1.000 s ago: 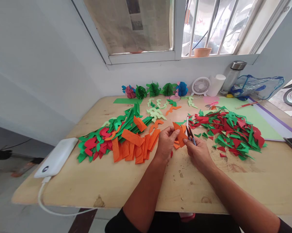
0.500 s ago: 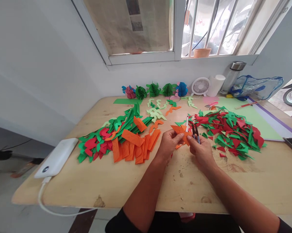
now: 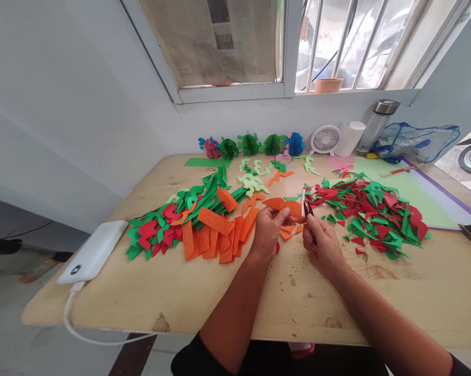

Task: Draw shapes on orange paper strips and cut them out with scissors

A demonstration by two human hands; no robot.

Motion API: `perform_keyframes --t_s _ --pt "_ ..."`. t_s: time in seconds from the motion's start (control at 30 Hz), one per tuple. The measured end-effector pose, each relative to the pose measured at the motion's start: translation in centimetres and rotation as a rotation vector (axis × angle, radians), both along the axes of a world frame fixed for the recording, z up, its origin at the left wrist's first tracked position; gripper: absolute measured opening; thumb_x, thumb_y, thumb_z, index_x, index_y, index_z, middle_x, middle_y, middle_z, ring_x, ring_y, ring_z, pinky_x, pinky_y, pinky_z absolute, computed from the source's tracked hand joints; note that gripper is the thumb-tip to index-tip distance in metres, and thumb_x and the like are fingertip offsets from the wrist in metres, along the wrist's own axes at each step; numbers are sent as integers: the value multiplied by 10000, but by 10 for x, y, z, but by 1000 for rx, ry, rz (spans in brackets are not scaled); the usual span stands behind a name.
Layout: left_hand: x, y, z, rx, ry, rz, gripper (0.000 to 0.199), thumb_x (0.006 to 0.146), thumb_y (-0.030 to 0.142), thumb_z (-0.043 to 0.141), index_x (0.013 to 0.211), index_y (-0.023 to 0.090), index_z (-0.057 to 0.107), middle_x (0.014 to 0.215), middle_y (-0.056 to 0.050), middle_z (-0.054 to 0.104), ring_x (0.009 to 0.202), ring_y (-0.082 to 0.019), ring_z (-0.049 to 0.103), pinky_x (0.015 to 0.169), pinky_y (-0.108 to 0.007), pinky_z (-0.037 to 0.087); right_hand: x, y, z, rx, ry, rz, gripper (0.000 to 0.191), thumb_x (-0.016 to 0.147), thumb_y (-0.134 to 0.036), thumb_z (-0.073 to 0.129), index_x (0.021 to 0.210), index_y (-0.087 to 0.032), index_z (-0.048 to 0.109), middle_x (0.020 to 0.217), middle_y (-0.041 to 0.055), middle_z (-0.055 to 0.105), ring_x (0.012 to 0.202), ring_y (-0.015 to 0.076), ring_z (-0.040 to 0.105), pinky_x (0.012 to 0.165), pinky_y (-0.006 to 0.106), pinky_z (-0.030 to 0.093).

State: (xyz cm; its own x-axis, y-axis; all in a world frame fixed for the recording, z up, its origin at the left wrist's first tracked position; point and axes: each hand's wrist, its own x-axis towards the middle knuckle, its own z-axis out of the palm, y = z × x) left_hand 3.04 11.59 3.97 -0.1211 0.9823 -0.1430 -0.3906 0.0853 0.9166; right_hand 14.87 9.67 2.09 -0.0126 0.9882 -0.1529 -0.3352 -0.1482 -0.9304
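Observation:
An orange paper piece (image 3: pixel 294 208) is pinched between the thumb and fingers of my left hand (image 3: pixel 270 227). My right hand (image 3: pixel 325 241) is closed on small dark scissors (image 3: pixel 308 210), whose blades point up beside the right end of that paper. A white pen-like object (image 3: pixel 303 195) lies just behind the blades. Below the held paper, orange scraps (image 3: pixel 291 231) rest on the table. To the left are orange paper strips (image 3: pixel 215 223) and green and red cut shapes (image 3: pixel 155 230). A heap of red and green scraps (image 3: pixel 376 211) lies to the right.
Paper honeycomb figures (image 3: pixel 249 144) line the wall beside a small white fan (image 3: pixel 325 140), a bottle (image 3: pixel 377 125) and a clear pouch (image 3: pixel 417 142). A white power bank (image 3: pixel 92 251) with a cable sits at the table's left edge. Light green sheets (image 3: pixel 396 190) lie at the right.
The orange paper has turned and now extends further left from my left fingers. My right hand has brought the scissors upright against its right end. Orange scraps now show more fully below it.

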Motion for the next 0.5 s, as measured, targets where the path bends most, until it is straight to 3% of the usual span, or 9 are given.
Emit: perform_keyframes --t_s 0.27,0.5 --pt "0 1 -1 14 -51 48 216 631 323 758 656 127 670 565 -39 669 561 -130 624 660 -266 514 0 -3 -2 -27 19 86 462 750 -625 651 796 -167 609 474 -85 373 388 45 214 375 203 116" --pt "-1 2 0 22 -102 86 197 624 309 754 614 132 669 595 -46 686 553 -124 619 657 -272 525 -2 -3 -1 -29 -10 94 491 689 -647 695 755 -171 593 497 -70 413 398 45 249 364 196 132"
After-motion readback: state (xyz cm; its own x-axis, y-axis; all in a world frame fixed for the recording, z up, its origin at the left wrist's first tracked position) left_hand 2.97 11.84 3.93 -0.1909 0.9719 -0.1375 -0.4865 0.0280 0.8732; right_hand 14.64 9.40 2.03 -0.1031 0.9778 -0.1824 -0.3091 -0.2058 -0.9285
